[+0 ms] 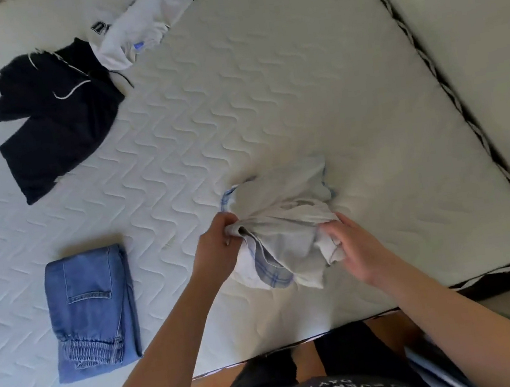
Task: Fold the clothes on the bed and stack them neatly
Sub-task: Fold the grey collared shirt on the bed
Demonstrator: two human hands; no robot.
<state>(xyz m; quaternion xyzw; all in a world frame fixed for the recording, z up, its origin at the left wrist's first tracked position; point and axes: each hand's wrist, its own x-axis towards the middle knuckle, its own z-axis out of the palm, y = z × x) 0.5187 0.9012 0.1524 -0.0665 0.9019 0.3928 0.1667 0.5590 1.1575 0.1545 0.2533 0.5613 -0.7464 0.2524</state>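
My left hand (218,247) and right hand (351,247) both grip the crumpled white blue-trimmed cotton garment (284,222) near the bed's (298,89) front edge; next, probably spread it flat.

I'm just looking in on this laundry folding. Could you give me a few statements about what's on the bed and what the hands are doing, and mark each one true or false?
1. Both hands hold the crumpled white garment. True: the left hand grips one bunched edge and the right hand holds the other side.
2. The blue jeans lie spread out unfolded. False: they are folded into a neat rectangle.
3. The dark shorts are stacked on the jeans. False: they lie apart, farther up the mattress.
4. A white garment with black lettering lies at the far edge, touching the dark shorts. True.
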